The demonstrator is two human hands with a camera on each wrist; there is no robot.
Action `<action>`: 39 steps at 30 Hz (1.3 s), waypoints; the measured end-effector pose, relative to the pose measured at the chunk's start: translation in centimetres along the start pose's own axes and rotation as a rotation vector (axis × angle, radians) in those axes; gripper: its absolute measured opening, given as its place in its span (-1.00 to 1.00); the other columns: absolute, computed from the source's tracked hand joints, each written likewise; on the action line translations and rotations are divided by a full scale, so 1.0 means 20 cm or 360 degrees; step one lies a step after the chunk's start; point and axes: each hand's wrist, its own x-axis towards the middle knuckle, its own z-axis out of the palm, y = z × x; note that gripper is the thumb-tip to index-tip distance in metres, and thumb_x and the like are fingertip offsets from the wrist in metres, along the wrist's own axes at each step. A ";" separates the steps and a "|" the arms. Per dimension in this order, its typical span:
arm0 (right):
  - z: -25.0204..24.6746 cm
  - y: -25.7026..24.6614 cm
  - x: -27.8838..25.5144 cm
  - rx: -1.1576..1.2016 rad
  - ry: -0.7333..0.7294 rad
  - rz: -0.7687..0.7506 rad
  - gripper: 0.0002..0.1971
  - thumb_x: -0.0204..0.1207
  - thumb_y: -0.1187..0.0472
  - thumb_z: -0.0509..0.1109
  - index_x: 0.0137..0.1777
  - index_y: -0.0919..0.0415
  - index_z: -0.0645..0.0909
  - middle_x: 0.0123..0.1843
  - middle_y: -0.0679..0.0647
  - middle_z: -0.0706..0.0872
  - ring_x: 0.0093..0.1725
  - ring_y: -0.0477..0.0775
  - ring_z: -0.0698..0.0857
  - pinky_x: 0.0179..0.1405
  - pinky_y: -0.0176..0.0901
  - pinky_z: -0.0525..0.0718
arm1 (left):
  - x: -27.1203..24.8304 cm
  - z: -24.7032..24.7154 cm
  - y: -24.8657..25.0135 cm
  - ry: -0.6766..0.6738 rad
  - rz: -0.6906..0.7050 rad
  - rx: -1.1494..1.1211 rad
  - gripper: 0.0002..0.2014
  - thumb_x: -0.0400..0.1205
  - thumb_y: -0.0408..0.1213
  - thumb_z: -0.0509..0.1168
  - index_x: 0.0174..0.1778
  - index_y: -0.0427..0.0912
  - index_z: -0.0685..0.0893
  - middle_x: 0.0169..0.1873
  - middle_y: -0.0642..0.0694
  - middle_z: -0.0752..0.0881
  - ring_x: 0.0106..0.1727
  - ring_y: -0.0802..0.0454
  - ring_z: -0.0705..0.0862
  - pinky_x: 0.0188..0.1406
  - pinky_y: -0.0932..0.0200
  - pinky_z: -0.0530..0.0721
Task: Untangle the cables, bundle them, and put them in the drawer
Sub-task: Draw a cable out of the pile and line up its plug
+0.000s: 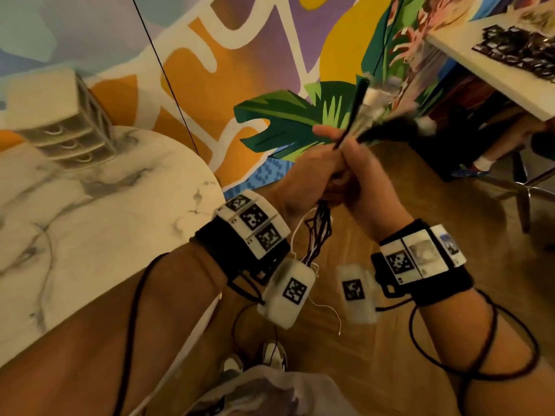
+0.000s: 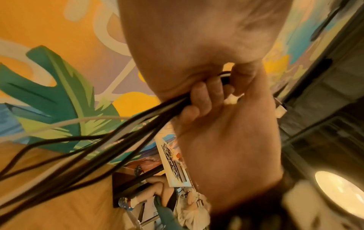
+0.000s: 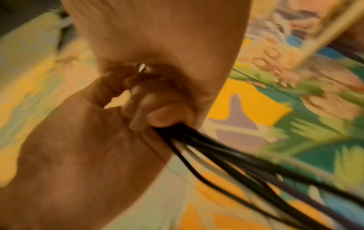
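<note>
A bundle of black and white cables (image 1: 354, 118) is held in the air over the wooden floor, gripped by both hands pressed together. My left hand (image 1: 303, 175) and right hand (image 1: 363, 175) both curl round it. The blurred cable ends stick up above the fists, and the loose lengths (image 1: 318, 232) hang below. In the left wrist view the left hand (image 2: 193, 51) clamps the cables (image 2: 98, 147) against the right hand (image 2: 226, 147). The right wrist view shows the right hand (image 3: 157, 46), the left hand (image 3: 78, 147) and the cables (image 3: 226, 155). A small drawer unit (image 1: 60, 121) stands on the table, its drawers shut.
A round marble table (image 1: 105, 220) lies to the left of the hands. A white table (image 1: 468, 55) with dark items is at the upper right, with a seated person's leg (image 1: 486, 157) and a chair leg (image 1: 522, 193) beneath it. A painted wall stands behind.
</note>
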 end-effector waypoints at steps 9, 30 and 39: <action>0.00 0.66 -0.03 -0.0792 0.0148 0.0620 -0.57 0.59 0.12 0.33 -0.48 0.09 0.29 -0.59 -0.09 0.32 -0.62 -0.12 0.28 -0.55 -0.23 0.26 | -0.01 -0.06 0.19 0.0140 0.0246 0.1529 -0.59 0.60 -0.33 0.29 -0.59 -0.02 0.40 -0.74 0.11 0.39 -0.69 0.19 0.34 -0.64 0.37 0.26; -0.15 0.61 0.58 -0.1126 0.0809 0.0555 -0.72 0.68 0.25 0.17 0.22 0.42 0.58 0.11 0.35 0.67 0.11 0.33 0.64 -0.04 0.05 0.54 | -0.06 -0.29 0.46 0.0438 0.0600 0.2562 -0.75 0.57 -0.04 0.21 -0.25 -0.10 0.69 -0.62 0.16 0.25 -0.59 0.18 0.21 -0.55 0.25 0.05; -0.33 0.95 0.45 -0.1532 0.0335 0.0976 -0.75 0.40 0.13 0.45 0.06 0.15 0.65 -0.04 0.13 0.73 -0.11 0.19 0.69 -0.10 0.03 0.71 | 0.02 -0.32 0.28 0.0650 0.0577 0.1634 -0.75 0.58 -0.26 0.32 -0.43 -0.17 0.60 -0.70 0.22 0.33 -0.68 0.24 0.33 -0.62 0.44 0.27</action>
